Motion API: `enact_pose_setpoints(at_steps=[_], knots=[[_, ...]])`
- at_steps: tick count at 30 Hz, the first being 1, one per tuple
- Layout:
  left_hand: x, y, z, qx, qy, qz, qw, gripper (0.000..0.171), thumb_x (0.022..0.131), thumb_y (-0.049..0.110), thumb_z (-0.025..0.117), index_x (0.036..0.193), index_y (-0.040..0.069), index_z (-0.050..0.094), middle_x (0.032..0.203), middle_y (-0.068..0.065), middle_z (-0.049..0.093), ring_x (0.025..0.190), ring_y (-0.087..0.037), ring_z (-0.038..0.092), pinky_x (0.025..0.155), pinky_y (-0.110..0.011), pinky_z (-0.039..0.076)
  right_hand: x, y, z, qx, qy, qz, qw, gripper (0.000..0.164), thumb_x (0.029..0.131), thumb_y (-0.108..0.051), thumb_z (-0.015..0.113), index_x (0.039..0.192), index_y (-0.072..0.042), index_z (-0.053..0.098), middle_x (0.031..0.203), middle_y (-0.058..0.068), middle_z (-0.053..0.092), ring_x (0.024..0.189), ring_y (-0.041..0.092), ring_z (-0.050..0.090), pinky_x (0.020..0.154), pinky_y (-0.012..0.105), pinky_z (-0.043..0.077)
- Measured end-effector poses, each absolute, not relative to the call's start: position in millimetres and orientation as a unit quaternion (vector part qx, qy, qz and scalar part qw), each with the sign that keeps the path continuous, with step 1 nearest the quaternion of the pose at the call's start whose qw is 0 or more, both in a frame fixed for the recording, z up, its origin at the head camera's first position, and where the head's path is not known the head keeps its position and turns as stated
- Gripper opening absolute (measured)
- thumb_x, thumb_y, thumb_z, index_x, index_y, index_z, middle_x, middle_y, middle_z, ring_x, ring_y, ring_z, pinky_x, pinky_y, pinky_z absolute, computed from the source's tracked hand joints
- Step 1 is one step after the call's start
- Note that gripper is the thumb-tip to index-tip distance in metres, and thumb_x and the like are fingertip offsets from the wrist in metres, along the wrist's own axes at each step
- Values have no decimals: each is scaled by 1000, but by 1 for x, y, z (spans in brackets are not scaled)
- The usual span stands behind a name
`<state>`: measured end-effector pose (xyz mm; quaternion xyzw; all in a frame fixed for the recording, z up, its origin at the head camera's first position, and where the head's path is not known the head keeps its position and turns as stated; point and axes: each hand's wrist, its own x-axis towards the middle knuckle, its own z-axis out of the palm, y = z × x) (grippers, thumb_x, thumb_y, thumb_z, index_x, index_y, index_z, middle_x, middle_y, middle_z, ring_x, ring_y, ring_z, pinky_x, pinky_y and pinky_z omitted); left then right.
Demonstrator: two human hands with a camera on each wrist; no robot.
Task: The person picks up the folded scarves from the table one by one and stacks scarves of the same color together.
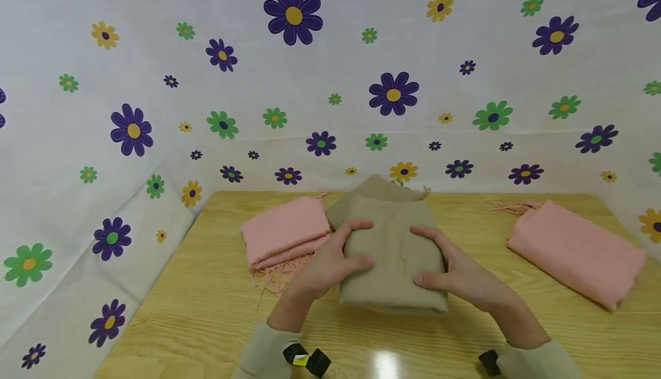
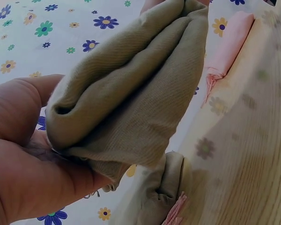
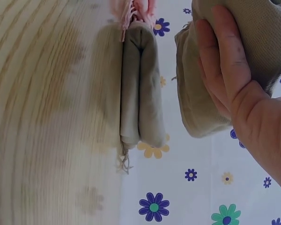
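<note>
On my head feed, the left hand (image 1: 330,264) and the right hand (image 1: 459,270) hold a folded beige cloth (image 1: 391,258) between them, one at each side, thumbs and index fingers over the face turned toward me. Neither hand is spread wide; each has its side of the bundle in its grasp. The cloth is up off the wooden table (image 1: 191,321), near the middle, and my left wrist feed shows its layers doubled over along one edge, with a small hollow at the fold. My right wrist feed gives me fingers lying flat along the cloth, though I cannot tell where every fingertip ends. Behind the held bundle, toward the back of the table, lies a second beige cloth (image 1: 361,195), also folded, partly hidden from my head camera, with a bit of fringe at its far right corner. Just left of it I have a pink cloth (image 1: 286,230), folded, its fringe spilling out at the near side. Well over to the right lies another pink cloth (image 1: 575,256), set at a slant, fringe toward the back. A white flowered sheet (image 1: 335,63) hangs behind the table.
</note>
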<state>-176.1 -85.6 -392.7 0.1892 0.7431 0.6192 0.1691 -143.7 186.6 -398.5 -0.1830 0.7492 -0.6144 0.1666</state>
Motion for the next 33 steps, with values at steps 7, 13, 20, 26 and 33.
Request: enact_pose_setpoints(at_steps=[7,13,20,26,33], knots=[[-176,-89,-389,199,753,605,168,58,91,17,71,142,28,46,143,-14,36,120,-27,45,96,-41,44,-140,183,-397,-173,750,-616,167,81,93,-18,70,156,-20,20,150,24,24,129,39,36,94,27,45],[-177,-95,-385,204,750,605,173,59,90,16,72,142,29,46,141,-16,37,119,-28,46,94,-41,46,-138,176,-396,-167,746,-621,173,80,94,-18,70,156,-20,20,149,25,24,129,39,37,93,29,46],[-178,-105,-380,211,746,606,181,59,91,16,71,143,28,46,140,-15,37,119,-28,46,93,-40,47,-139,168,-393,-165,749,-619,170,75,96,-21,66,157,-21,21,153,25,19,131,41,35,93,29,46],[-179,-109,-377,214,736,612,194,59,92,16,70,143,28,44,136,-16,40,114,-28,51,87,-37,51,-139,163,-394,-170,744,-627,157,73,97,-19,65,156,-19,22,152,25,20,130,42,34,90,29,49],[-181,-116,-376,218,726,624,191,59,92,13,70,143,26,45,133,-16,44,113,-26,53,85,-37,52,-140,156,-391,-171,743,-631,141,70,97,-18,64,155,-18,24,151,24,23,129,40,35,90,28,49]])
